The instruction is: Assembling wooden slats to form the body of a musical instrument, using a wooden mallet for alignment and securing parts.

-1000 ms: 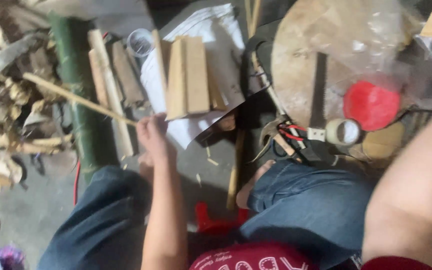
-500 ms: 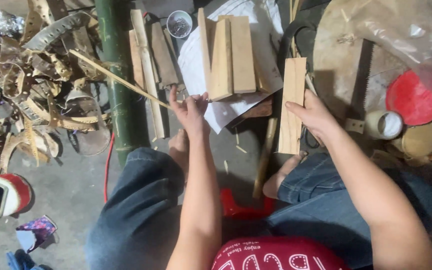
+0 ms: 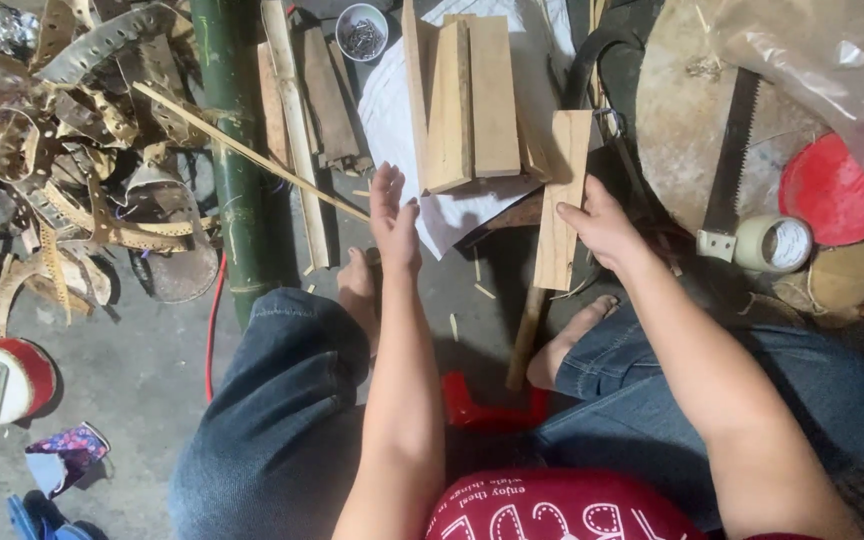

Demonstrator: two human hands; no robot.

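Concrete floor (image 3: 132, 390), right hand (image 3: 602, 225) still clamped on wood slat (image 3: 562, 195) — left hand (image 3: 394, 215) open, thin stick (image 3: 252, 152) released.

A flat, pale rectangular wooden plank (image 3: 561, 200) is gripped along its right edge by the right hand (image 3: 604, 225), thumb on its face. It lies lengthwise away from the person, its far end just beside a stack of similar light wooden blocks (image 3: 464, 100). That stack rests on white cloth just ahead of the left hand (image 3: 393, 220), which is flat and open with fingers stretched toward it, not touching. A long thin bamboo strip (image 3: 252, 155) slants away to the left of that hand.
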